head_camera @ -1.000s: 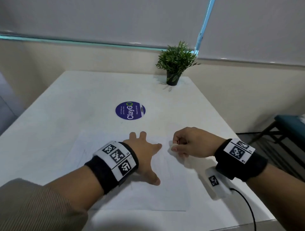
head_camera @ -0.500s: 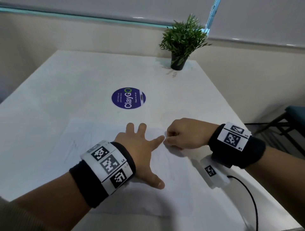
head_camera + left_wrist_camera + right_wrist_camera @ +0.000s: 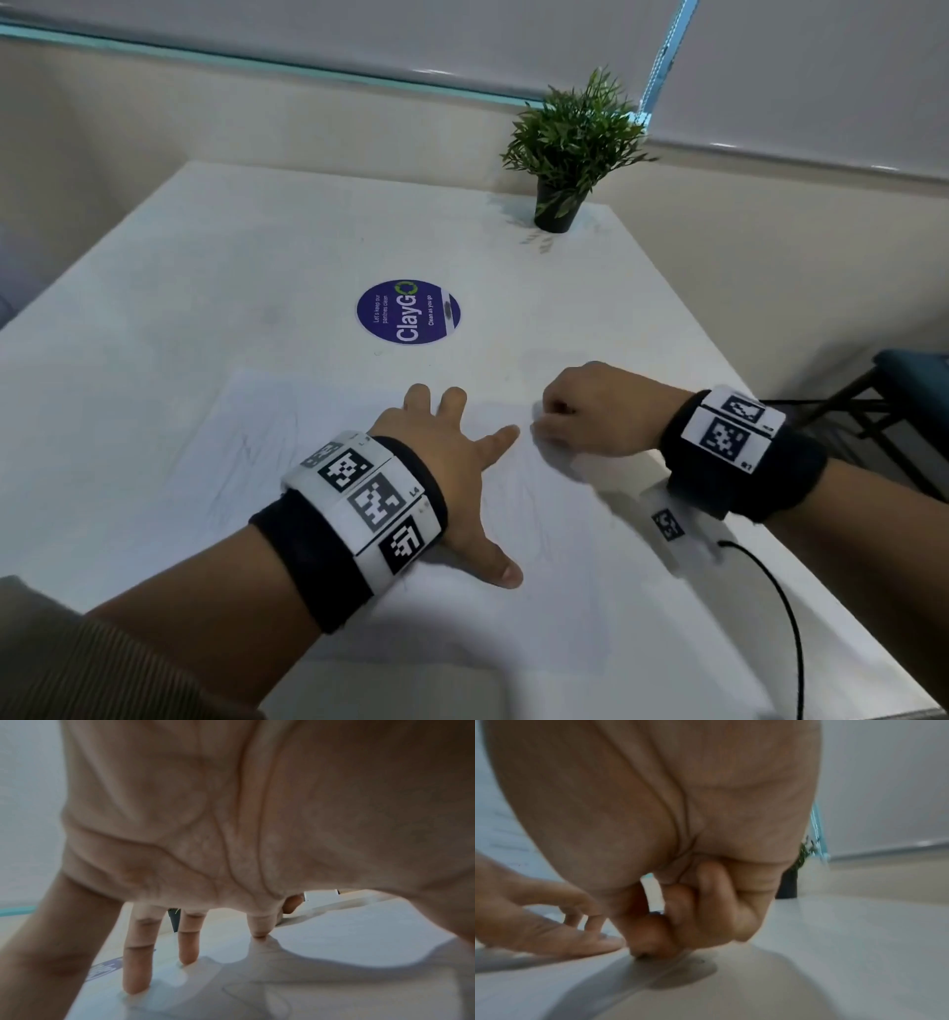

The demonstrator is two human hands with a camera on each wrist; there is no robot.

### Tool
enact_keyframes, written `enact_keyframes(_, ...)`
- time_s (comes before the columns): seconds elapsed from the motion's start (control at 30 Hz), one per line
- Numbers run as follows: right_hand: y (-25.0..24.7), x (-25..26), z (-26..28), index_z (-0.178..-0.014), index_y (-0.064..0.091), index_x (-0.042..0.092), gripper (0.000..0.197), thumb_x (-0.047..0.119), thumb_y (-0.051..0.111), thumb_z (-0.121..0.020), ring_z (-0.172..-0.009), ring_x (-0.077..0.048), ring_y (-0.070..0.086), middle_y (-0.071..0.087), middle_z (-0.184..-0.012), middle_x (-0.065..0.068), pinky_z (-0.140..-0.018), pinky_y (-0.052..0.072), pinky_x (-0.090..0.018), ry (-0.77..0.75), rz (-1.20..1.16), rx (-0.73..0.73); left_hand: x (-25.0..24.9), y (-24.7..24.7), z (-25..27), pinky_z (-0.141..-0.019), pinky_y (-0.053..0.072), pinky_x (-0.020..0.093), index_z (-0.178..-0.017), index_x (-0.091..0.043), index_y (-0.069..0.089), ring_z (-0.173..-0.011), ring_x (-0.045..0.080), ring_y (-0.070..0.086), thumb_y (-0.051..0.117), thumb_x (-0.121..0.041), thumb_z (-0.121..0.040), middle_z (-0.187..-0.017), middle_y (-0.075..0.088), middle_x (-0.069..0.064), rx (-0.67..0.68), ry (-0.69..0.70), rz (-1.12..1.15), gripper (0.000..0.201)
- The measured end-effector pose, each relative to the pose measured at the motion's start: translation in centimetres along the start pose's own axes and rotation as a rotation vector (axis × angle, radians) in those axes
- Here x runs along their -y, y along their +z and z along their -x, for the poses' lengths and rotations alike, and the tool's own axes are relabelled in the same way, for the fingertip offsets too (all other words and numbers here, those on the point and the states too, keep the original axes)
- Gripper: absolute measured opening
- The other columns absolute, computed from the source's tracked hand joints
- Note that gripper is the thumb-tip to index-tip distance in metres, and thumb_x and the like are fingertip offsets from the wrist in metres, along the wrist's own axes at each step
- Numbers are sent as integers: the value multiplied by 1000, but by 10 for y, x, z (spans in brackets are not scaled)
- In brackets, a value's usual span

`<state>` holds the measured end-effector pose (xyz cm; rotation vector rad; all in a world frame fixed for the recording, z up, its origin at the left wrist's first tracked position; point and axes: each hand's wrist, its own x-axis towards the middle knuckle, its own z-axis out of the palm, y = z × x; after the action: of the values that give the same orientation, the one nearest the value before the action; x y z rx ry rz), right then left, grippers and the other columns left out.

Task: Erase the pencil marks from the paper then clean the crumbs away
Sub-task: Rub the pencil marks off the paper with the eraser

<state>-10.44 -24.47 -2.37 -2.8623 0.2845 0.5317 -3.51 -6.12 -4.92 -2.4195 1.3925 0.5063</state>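
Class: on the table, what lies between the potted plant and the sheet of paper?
The round purple ClayGo sticker, seen in the head view, between plant and paper.

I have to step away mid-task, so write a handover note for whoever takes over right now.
Left hand: open, fingers spread, pressing the paper flat on the table.
Right hand: fingers curled tight at the paper's far right edge, rubbing; the eraser itself is hidden in the grip.
Done: erasing is under way.
Left: faint pencil marks remain on the paper's left part and near the middle; after those, clear the crumbs.
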Motion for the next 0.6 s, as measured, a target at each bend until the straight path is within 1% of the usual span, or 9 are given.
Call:
enact_keyframes(0.03, 1, 1, 2, -73, 65, 6, 43, 36, 54, -102, -69, -21, 57, 71, -77, -11, -71, 50, -37, -19, -3, 8, 0, 0, 0, -101, 42, 48, -157, -53, -13, -147, 40, 10, 56, -100, -56, -163, 8, 9, 4, -4, -5, 131)
enact_keyframes(0.13, 8, 17, 11, -63, 64, 16, 43, 36, 55, -100, -63, -13, 56, 68, -69, -2, -72, 52, -36, -115, -7, 178, 0, 1, -1, -98, 44, 47, -156, -54, -14, -145, 40, 13, 55, -100, -55, -160, 12, 8, 3, -4, -18, 130)
enact_keyframes(0.23, 2, 4, 4, -71, 65, 9, 41, 35, 54, -101, -68, -20, 57, 71, -76, -10, -67, 51, -36, -28, 43, 51, -1, 1, 0, -100, 43, 47, -156, -53, -14, -147, 40, 11, 55, -101, -56, -163, 8, 8, 4, -9, -20, 130)
enact_keyframes(0.27, 1, 2, 4, -73, 67, 9, 40, 35, 54, -101, -69, -21, 58, 71, -77, -9, -66, 50, -35, -12, 38, 35, -2, 0, 0, -100, 43, 47, -156, -53, -14, -147, 40, 11, 55, -100, -56, -163, 8, 8, 5, -12, -22, 130)
enact_keyframes(0.33, 4, 7, 8, -69, 68, 14, 41, 36, 55, -100, -65, -14, 58, 71, -73, -5, -65, 48, -29, -78, -10, 114, -1, 0, 1, -99, 43, 48, -157, -53, -13, -147, 40, 12, 57, -100, -56, -162, 10, 9, 8, -13, -14, 131)
enact_keyframes(0.37, 7, 12, 11, -67, 69, 14, 42, 36, 55, -99, -62, -11, 57, 71, -72, -4, -65, 49, -27, -111, -22, 181, -1, 0, 1, -99, 43, 48, -157, -53, -12, -146, 40, 12, 57, -99, -56, -161, 11, 9, 11, -13, -6, 131)
enact_keyframes(0.4, 8, 15, 12, -67, 69, 13, 42, 36, 55, -99, -61, -10, 57, 71, -72, -5, -65, 48, -27, -116, -28, 199, -2, 0, 1, -99, 43, 48, -156, -53, -12, -146, 40, 12, 58, -99, -56, -161, 11, 9, 14, -13, 2, 131)
enact_keyframes(0.53, 2, 1, 0, -73, 66, 9, 42, 37, 54, -102, -68, -19, 57, 71, -76, -8, -66, 49, -33, -14, 15, 21, -2, -1, 1, -102, 43, 49, -157, -53, -12, -149, 41, 8, 60, -98, -56, -164, 6, 9, 16, -16, 11, 131)
enact_keyframes(0.6, 7, 10, 5, -66, 65, 14, 42, 35, 54, -101, -66, -19, 58, 69, -71, -6, -72, 55, -40, -85, 1, 89, -2, 0, 2, -98, 45, 48, -156, -54, -10, -147, 41, 11, 61, -97, -56, -162, 9, 8, 13, -15, 19, 130)
